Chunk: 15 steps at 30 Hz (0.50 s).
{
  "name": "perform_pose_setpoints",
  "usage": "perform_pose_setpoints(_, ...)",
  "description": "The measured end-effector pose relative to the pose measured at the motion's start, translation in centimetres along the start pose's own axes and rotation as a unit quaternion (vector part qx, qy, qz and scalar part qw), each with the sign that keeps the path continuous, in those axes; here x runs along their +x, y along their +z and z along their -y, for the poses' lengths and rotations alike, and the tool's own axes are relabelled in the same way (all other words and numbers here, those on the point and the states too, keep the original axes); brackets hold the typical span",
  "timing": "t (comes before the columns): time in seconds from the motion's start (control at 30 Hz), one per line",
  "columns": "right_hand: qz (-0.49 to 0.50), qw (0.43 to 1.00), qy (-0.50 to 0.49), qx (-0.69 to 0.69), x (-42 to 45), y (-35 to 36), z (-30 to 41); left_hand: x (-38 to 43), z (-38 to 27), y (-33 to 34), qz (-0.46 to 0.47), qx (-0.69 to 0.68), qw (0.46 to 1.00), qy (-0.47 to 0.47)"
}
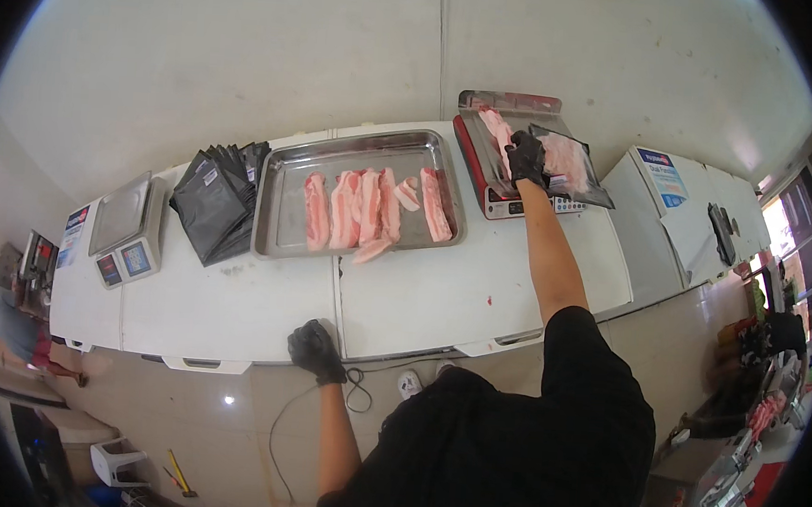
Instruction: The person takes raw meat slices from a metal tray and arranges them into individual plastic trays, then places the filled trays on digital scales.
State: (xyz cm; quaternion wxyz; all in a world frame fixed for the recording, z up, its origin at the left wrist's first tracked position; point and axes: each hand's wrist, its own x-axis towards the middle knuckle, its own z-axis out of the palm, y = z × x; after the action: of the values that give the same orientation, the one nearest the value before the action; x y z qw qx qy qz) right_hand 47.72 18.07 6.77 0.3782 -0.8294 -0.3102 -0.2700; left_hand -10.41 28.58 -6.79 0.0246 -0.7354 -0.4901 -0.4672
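Note:
My right hand [527, 160], in a black glove, reaches over a red digital scale [464, 152] with a steel pan. Beside its fingers a strip of pork belly [497, 130] lies on the pan. A clear-fronted black-edged bag [596, 189] with pale meat [566, 163] in it rests at the pan's right side, partly under or against this hand. The fingertips are hidden, so whether they grip anything is unclear. Curled into a fist, my black-gloved left hand [315, 349] is at the front edge of the white chest freezer [402, 309], with nothing visible in it.
A steel tray [280, 204] holds several pork belly strips [360, 209], one piece overlapping its front rim. Left of it lie fanned black bags [213, 207] and a second scale [121, 215]. A cable [277, 420] trails over the floor. A person [11, 323] stands far left.

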Motion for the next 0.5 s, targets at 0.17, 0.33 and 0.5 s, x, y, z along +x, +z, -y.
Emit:
perform_pose_setpoints(0.17,0.043,0.998,0.022,-0.039,-0.1,1.1,-0.8,-0.2,0.6,-0.2,0.009,-0.032,0.999,-0.027)
perform_pose_setpoints(0.33,0.1,0.988,0.076,-0.085,0.7,1.4,-1.6,-0.1,0.4,-0.1,0.005,-0.053,0.998,-0.036)
perform_pose_setpoints(0.5,0.087,0.986,0.09,-0.108,0.8,1.6,-1.8,-0.2,0.6,0.0,0.006,-0.038,0.999,-0.032)
